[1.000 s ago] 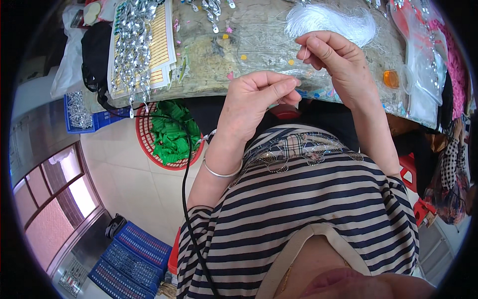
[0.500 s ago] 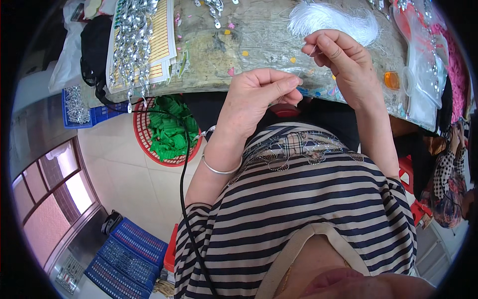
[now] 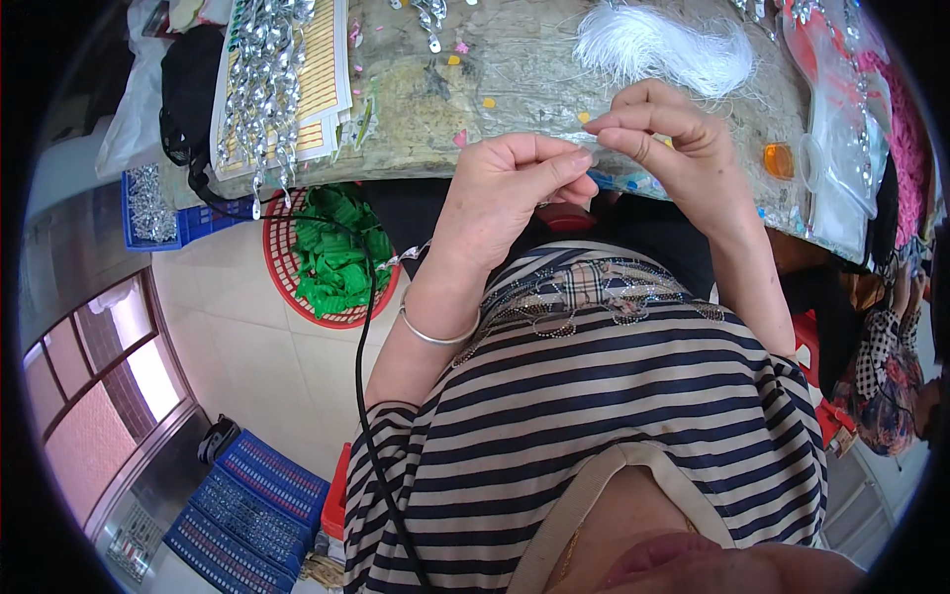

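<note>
fingertips of my left hand [image 3: 510, 193] & right hand [image 3: 673, 148] met, both pinched on sth tiny, prob thread, at the table [image 3: 515, 89] edge; looked light, limp, slippery, best nipped near its end.

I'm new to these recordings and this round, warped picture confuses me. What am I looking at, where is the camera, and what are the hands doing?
The camera sits on a person's head and looks down, so you see their striped shirt and two bare hands. The lens bends straight edges. The left hand and right hand meet fingertip to fingertip over the worktable, pinching something too thin to make out. On the table lie a white tuft of fibres and cards of silver trinkets. A red basket of green pieces stands on the floor.
</note>
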`<state>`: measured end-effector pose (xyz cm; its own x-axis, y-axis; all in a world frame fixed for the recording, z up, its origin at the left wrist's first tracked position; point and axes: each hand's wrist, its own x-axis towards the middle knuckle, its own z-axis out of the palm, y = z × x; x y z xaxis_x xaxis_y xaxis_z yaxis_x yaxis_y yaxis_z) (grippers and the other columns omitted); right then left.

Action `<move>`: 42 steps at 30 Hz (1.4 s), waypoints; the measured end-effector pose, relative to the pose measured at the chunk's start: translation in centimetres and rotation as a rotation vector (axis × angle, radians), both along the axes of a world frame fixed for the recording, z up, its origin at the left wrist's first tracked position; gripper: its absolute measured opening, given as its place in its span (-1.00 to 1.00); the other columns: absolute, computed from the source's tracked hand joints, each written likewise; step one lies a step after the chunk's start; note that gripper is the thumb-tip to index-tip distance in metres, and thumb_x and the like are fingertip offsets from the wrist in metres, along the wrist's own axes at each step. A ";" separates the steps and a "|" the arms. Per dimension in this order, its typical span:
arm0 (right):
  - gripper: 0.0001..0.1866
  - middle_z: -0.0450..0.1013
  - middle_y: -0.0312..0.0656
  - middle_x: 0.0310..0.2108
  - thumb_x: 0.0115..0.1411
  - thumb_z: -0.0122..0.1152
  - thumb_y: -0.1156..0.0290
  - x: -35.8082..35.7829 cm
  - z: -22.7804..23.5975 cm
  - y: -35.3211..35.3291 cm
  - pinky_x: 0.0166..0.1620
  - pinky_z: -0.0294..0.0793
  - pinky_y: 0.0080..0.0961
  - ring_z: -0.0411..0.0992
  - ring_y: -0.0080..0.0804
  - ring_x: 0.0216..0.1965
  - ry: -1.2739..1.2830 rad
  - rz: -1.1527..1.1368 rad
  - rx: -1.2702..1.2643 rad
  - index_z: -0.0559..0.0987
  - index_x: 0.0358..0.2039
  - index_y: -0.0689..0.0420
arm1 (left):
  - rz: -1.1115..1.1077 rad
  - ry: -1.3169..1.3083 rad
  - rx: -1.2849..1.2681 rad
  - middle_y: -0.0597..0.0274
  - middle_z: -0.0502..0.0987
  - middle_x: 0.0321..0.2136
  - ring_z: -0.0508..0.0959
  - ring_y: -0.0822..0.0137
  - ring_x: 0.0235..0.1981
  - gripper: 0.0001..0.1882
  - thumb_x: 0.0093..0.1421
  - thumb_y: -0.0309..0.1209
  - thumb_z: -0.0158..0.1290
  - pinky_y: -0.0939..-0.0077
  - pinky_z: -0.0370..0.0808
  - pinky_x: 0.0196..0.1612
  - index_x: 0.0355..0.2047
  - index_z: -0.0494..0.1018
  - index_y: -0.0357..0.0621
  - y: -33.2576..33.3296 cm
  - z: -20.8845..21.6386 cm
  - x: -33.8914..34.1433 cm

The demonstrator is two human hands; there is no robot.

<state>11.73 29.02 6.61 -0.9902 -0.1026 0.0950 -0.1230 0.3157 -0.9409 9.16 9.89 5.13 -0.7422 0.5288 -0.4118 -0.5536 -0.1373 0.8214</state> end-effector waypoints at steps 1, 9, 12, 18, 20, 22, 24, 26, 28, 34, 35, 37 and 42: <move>-0.88 0.43 -0.32 -0.40 0.05 0.25 0.48 0.1 0.1 -0.1 -0.23 0.32 -0.65 0.35 -0.59 -0.32 0.020 0.004 0.058 0.65 -0.35 0.13 | -0.001 0.023 -0.018 0.14 0.56 -0.51 0.56 0.45 -0.49 -0.82 0.12 -0.44 0.11 0.68 0.50 -0.37 -0.34 0.51 -0.34 0.0 0.0 0.0; -0.88 0.42 -0.34 -0.41 0.03 0.27 0.47 0.2 0.8 -0.3 -0.20 0.31 -0.63 0.35 -0.57 -0.30 0.008 0.034 0.110 0.66 -0.37 0.10 | -0.024 0.138 -0.101 0.18 0.57 -0.50 0.55 0.50 -0.48 -0.83 0.13 -0.45 0.09 0.72 0.48 -0.38 -0.33 0.51 -0.34 0.1 -0.3 0.1; -0.89 0.42 -0.35 -0.42 0.08 0.22 0.46 0.1 0.1 -0.1 -0.19 0.32 -0.62 0.36 -0.58 -0.30 0.039 0.023 0.024 0.64 -0.36 0.12 | -0.023 0.155 -0.130 0.19 0.57 -0.51 0.54 0.51 -0.49 -0.82 0.13 -0.44 0.10 0.73 0.47 -0.39 -0.33 0.51 -0.34 0.2 -0.2 0.0; -0.85 0.46 -0.30 -0.43 0.21 0.06 0.43 -0.1 -0.6 0.8 -0.20 0.34 -0.63 0.39 -0.60 -0.32 -0.204 0.004 -0.446 0.52 -0.26 0.20 | 0.007 0.071 -0.092 0.19 0.56 -0.52 0.54 0.50 -0.50 -0.81 0.11 -0.42 0.12 0.72 0.47 -0.39 -0.33 0.52 -0.32 -0.1 0.3 -0.1; -0.84 0.47 -0.28 -0.43 0.23 0.04 0.42 -0.1 -0.7 0.9 -0.21 0.34 -0.65 0.40 -0.61 -0.33 -0.211 0.057 -0.440 0.50 -0.24 0.21 | 0.006 0.055 -0.068 0.19 0.56 -0.53 0.54 0.50 -0.51 -0.80 0.11 -0.41 0.13 0.71 0.48 -0.39 -0.33 0.52 -0.32 -0.1 0.3 -0.2; -0.85 0.47 -0.30 -0.43 0.21 0.08 0.43 0.3 -0.3 0.3 -0.24 0.36 -0.66 0.41 -0.61 -0.34 -0.262 0.043 -0.300 0.53 -0.27 0.22 | 0.002 0.005 -0.027 0.18 0.56 -0.53 0.54 0.49 -0.52 -0.80 0.11 -0.41 0.13 0.71 0.48 -0.40 -0.33 0.52 -0.32 -0.1 0.2 -0.2; -0.86 0.46 -0.30 -0.44 0.19 0.11 0.45 0.6 -0.1 -0.4 -0.26 0.36 -0.66 0.40 -0.60 -0.36 -0.250 0.003 -0.231 0.56 -0.29 0.22 | -0.006 0.017 -0.016 0.18 0.56 -0.53 0.54 0.49 -0.52 -0.80 0.11 -0.41 0.13 0.70 0.49 -0.40 -0.34 0.52 -0.32 -0.1 0.0 -0.2; -0.87 0.45 -0.31 -0.45 0.16 0.14 0.47 0.6 -0.1 -0.5 -0.28 0.37 -0.66 0.40 -0.59 -0.38 -0.238 -0.038 -0.162 0.58 -0.32 0.22 | -0.015 0.027 -0.006 0.18 0.56 -0.53 0.54 0.49 -0.52 -0.81 0.11 -0.41 0.13 0.70 0.49 -0.40 -0.34 0.52 -0.32 0.0 0.0 -0.1; -0.90 0.47 -0.29 -0.45 0.08 0.21 0.51 0.3 -0.3 -0.3 -0.27 0.39 -0.64 0.41 -0.57 -0.37 0.001 0.040 0.016 0.62 -0.36 0.21 | -0.031 0.071 -0.047 0.18 0.56 -0.52 0.55 0.49 -0.52 -0.81 0.11 -0.42 0.14 0.70 0.50 -0.39 -0.35 0.52 -0.33 0.1 0.1 -0.1; -0.89 0.48 -0.27 -0.45 0.04 0.24 0.52 0.5 -0.1 -0.6 -0.27 0.38 -0.64 0.41 -0.55 -0.37 -0.010 0.046 0.072 0.63 -0.38 0.19 | -0.051 0.110 -0.073 0.17 0.56 -0.53 0.55 0.47 -0.52 -0.84 0.11 -0.46 0.11 0.69 0.51 -0.40 -0.37 0.51 -0.36 0.2 0.0 0.0; -0.89 0.48 -0.27 -0.45 0.04 0.24 0.52 0.5 -0.1 -0.7 -0.27 0.38 -0.64 0.41 -0.55 -0.37 -0.010 0.046 0.072 0.63 -0.38 0.19 | -0.051 0.110 -0.073 0.17 0.56 -0.53 0.55 0.47 -0.52 -0.84 0.11 -0.46 0.11 0.69 0.51 -0.40 -0.37 0.51 -0.36 0.1 0.0 0.0; -0.91 0.48 -0.26 -0.45 0.04 0.24 0.53 0.5 -0.1 -0.8 -0.27 0.38 -0.64 0.41 -0.55 -0.37 0.033 0.042 0.115 0.63 -0.41 0.20 | -0.077 0.103 -0.096 0.16 0.56 -0.53 0.55 0.48 -0.52 -0.85 0.11 -0.49 0.09 0.69 0.51 -0.40 -0.39 0.51 -0.37 0.1 0.0 0.0; -0.92 0.47 -0.27 -0.45 0.05 0.23 0.53 0.5 0.1 -1.0 -0.25 0.37 -0.64 0.40 -0.56 -0.36 -0.020 0.037 0.106 0.62 -0.40 0.21 | -0.092 0.108 -0.110 0.16 0.56 -0.53 0.56 0.48 -0.51 -0.86 0.11 -0.49 0.08 0.69 0.51 -0.39 -0.39 0.51 -0.36 0.1 0.0 0.1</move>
<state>12.26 28.06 6.67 -0.9871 -0.1478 0.0622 -0.1183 0.4089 -0.9049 9.25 10.00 5.16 -0.7361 0.5521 -0.3917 -0.4674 0.0040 0.8840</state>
